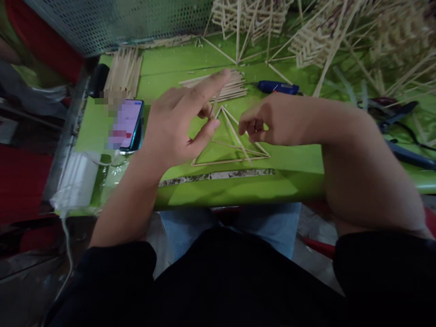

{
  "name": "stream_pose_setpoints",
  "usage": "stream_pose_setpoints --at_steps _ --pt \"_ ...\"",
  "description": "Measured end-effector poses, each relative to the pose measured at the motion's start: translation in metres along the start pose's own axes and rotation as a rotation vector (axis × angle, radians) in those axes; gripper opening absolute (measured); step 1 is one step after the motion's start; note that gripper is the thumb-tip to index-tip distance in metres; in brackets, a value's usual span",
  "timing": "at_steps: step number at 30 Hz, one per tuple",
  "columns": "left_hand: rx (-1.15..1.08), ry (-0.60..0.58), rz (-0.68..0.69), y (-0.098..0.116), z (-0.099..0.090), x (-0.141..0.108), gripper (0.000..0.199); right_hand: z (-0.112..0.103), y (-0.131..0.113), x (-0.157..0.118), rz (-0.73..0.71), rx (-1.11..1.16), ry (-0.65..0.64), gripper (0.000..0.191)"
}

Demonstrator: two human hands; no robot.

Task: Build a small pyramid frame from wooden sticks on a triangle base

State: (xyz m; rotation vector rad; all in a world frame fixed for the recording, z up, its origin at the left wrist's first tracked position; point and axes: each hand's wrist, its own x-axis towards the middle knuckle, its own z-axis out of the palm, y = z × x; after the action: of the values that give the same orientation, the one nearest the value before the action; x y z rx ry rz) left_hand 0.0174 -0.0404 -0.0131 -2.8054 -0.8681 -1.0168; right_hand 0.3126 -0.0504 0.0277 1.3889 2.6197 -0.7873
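My left hand (pixel 173 122) is over the left side of a triangular frame of thin wooden sticks (pixel 225 161) on the green table. Its index finger points up and away, while the thumb and another finger pinch a short wooden stick (pixel 214 103) near the frame's top corner. To the right of that corner hovers my right hand (pixel 282 120), fingers curled in with the thumb close to them. Whether anything is between them is hidden. Behind both hands lie a bundle of loose sticks (pixel 235 93) and a blue hot glue gun (pixel 277 87).
A phone (pixel 127 125) and another stick pile (pixel 124 70) are at left. Stick structures (pixel 252 18) stand along the back. Dark-handled cutters (pixel 405 116) lie at right. A flat mottled strip (pixel 218 175) lies along the front edge (pixel 238 195) of the table.
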Motion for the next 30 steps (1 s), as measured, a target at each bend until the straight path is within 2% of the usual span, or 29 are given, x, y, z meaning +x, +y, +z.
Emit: stream_pose_setpoints --at_steps 2,6,10,15,18,22,25,30 --pt "0.010 0.031 0.033 0.000 0.001 0.000 0.063 0.001 0.003 0.001 0.037 -0.056 0.016 0.019" --pt "0.028 0.023 0.017 -0.001 0.001 0.001 0.064 0.009 0.009 0.007 0.124 -0.135 -0.065 0.009" --pt "0.007 -0.037 -0.023 -0.001 0.000 0.000 0.069 0.015 0.012 0.008 0.157 -0.170 -0.112 0.015" --pt "-0.031 -0.035 -0.034 -0.003 0.002 -0.003 0.072 0.010 0.007 0.006 0.222 -0.165 -0.103 0.016" --pt "-0.050 -0.034 -0.036 -0.004 0.004 -0.004 0.073 0.010 0.005 0.008 0.225 -0.149 -0.154 0.020" --pt "-0.055 -0.033 -0.034 -0.003 0.003 -0.003 0.073 0.014 0.004 0.013 0.189 -0.165 -0.144 0.013" --pt "-0.017 -0.022 -0.022 -0.001 0.001 -0.002 0.068 0.014 0.003 0.014 0.169 -0.184 -0.187 0.008" --pt "0.004 -0.052 -0.031 0.001 -0.002 0.000 0.065 0.011 0.000 0.015 0.192 -0.123 -0.178 0.012"
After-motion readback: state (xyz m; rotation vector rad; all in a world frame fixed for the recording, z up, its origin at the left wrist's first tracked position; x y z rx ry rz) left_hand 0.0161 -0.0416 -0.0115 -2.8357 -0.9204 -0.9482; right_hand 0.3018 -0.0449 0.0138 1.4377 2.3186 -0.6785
